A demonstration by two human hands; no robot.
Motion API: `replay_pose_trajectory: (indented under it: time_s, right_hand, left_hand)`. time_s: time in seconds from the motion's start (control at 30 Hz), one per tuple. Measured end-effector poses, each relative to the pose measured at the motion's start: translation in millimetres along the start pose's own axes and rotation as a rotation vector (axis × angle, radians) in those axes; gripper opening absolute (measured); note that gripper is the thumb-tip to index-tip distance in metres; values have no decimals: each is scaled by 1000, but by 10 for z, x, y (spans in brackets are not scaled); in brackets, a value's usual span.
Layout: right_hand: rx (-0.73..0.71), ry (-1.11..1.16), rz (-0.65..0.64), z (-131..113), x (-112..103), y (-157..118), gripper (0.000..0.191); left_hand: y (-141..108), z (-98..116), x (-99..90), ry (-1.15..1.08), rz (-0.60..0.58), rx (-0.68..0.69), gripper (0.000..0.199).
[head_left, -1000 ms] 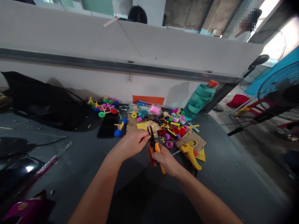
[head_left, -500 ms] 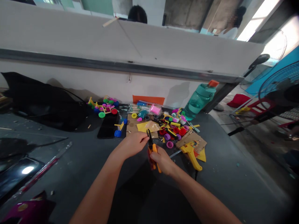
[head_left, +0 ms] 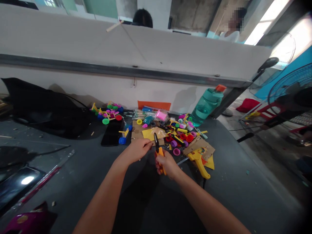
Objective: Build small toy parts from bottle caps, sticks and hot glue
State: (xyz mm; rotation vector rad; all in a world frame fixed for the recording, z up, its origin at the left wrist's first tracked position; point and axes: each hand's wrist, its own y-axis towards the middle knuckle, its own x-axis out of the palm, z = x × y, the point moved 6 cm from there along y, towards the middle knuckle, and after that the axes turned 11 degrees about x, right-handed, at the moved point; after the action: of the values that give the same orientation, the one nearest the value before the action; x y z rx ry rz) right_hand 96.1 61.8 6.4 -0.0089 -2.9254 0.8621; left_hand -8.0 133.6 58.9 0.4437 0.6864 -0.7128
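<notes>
Head view:
- My right hand (head_left: 167, 165) wraps the orange handles of the pliers (head_left: 159, 151), their black tips pointing up.
- My left hand (head_left: 137, 151) sits just beside those tips, fingers pinched together; anything between them is too small to tell.
- A yellow glue gun (head_left: 198, 164) lies right of the pliers; a black phone (head_left: 112, 133) lies beyond my left hand.

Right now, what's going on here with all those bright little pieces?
A person is working at a dark table. Their right hand grips orange-handled pliers with the black tips pointing up, and their left hand is right beside those tips. I can't tell if it's pinching something tiny. Nearby are colourful plastic wheels, a yellow hot glue gun and a small stick-framed toy car. A teal water bottle stands behind them.
</notes>
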Motion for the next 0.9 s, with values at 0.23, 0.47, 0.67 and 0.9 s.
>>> replay_pose_trajectory:
  time_s: [0.23,0.47,0.67,0.9]
  right_hand:
    - [-147,-90,-65,-271,-116,-230,17]
    - [-397,-467,61,-587,-8,-581,30]
    - [-602,-854,396,-643,-30,-687,38]
    - [-631,-931,421,-640,-11,-712,44]
  left_hand:
    - [-96,106,-151,-442,46,-21,27]
    - [-111,271,-133,-646,49,-9,28]
    - [-107,284,-137,-781,84,71,30]
    - [-108,242,-98,-843,98,68,26]
